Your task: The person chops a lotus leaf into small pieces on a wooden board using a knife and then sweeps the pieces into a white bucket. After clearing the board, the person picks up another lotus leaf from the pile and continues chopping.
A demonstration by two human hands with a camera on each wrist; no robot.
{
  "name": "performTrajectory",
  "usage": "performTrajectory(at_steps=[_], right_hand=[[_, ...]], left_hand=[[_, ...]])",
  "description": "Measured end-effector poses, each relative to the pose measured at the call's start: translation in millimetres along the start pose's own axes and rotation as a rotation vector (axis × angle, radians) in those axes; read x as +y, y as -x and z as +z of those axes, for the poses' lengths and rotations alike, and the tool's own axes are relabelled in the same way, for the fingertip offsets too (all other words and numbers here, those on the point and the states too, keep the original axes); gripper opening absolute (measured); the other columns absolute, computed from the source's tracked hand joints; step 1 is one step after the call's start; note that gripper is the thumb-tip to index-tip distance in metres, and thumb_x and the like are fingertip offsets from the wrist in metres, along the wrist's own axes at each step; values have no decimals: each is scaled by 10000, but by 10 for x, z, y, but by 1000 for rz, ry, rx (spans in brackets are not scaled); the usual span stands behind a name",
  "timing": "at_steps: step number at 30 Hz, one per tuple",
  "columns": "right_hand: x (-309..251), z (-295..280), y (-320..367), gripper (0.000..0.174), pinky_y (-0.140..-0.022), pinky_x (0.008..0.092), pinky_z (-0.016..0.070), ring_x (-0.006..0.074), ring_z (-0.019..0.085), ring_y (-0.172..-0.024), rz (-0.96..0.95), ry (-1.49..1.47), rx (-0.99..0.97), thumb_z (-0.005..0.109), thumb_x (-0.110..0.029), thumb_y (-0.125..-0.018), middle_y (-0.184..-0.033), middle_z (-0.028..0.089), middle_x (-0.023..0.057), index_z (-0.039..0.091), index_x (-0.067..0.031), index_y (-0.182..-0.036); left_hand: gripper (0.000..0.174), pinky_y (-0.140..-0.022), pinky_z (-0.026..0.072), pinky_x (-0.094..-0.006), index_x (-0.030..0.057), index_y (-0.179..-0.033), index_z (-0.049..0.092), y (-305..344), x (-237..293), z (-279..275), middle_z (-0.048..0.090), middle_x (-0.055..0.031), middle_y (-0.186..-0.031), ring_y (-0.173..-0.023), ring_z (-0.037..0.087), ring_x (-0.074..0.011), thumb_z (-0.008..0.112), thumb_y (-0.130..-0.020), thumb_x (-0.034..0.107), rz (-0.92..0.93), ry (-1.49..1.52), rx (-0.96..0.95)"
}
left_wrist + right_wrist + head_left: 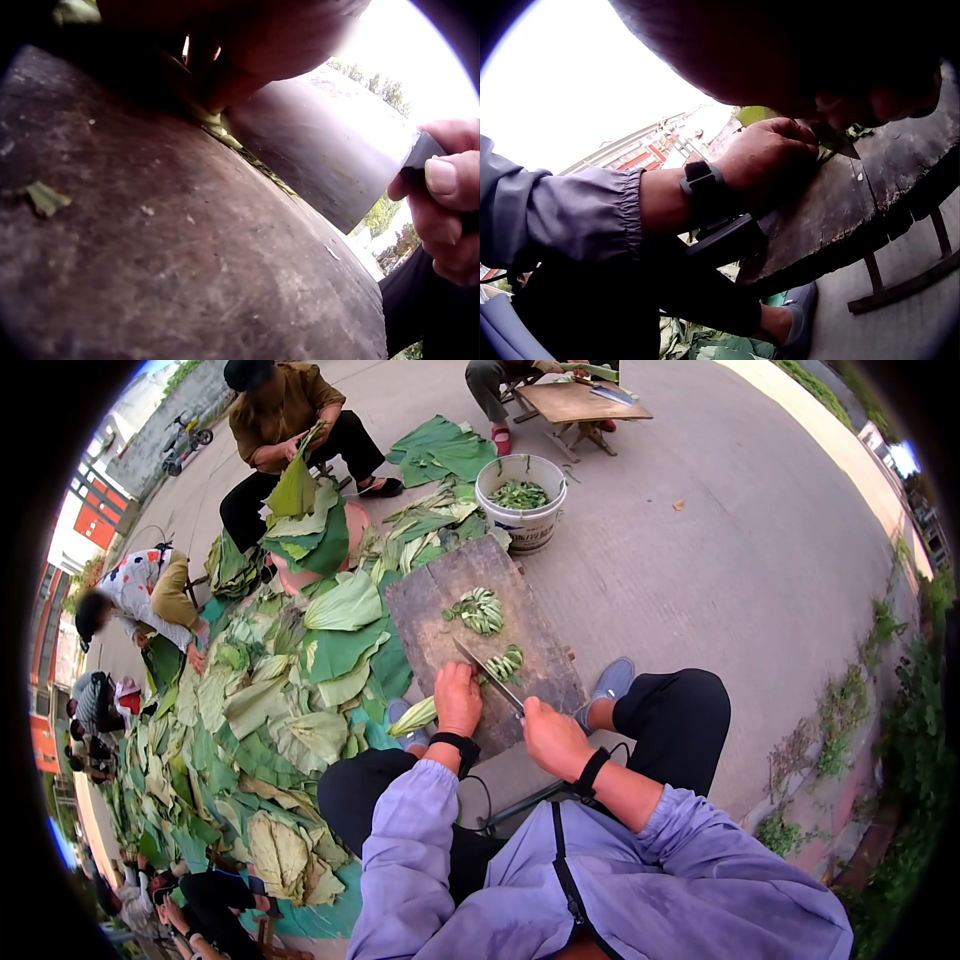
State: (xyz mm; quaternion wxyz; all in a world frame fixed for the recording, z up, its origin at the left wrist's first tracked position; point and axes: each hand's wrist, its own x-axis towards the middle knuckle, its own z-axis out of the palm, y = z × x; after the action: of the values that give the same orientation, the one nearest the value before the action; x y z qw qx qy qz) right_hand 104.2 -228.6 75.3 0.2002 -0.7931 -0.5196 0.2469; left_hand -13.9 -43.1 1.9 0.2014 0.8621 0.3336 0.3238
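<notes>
My right hand [556, 740] grips the handle of a cleaver [315, 142] whose broad blade stands on edge over the wooden board [428, 610]. Under my left hand [458, 700], a rolled green leaf [412, 717] lies on the board, its uncut end sticking out to the left. The left fingers curl over the roll, fingertips [225, 97] right beside the blade in the left wrist view. Sliced leaf strips [506, 662] lie just past the blade, and a second pile of strips [480, 610] sits farther up the board.
A white bucket [522, 525] with cut leaves stands beyond the board. Large leaves [250, 700] cover the ground at left. A person [290, 420] handles leaves over a pink tub [356, 525]; another sits at a small wooden table [580, 402]. My knees flank the board.
</notes>
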Motion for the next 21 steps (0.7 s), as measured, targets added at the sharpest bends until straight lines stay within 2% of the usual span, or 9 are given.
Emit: performTrajectory(at_steps=[19, 21], right_hand=[[-79, 27, -189, 175, -832, 620, 567, 522, 729, -930, 21, -18, 9, 520, -85, -978, -1071, 721, 303, 512, 21, -1117], [-62, 50, -236, 180, -836, 622, 561, 518, 726, -931, 46, -14, 6, 535, -123, -1005, -1061, 724, 294, 517, 15, -1119]], left_hand=[[111, -843, 502, -511, 63, -905, 668, -5, 47, -20, 650, -150, -956, -952, 606, -416, 689, -839, -24, -11, 22, 18], [123, -847, 506, -511, 58, -912, 673, -2, 47, -25, 650, -150, -953, -958, 610, -414, 679, -833, -36, -12, 42, 1]])
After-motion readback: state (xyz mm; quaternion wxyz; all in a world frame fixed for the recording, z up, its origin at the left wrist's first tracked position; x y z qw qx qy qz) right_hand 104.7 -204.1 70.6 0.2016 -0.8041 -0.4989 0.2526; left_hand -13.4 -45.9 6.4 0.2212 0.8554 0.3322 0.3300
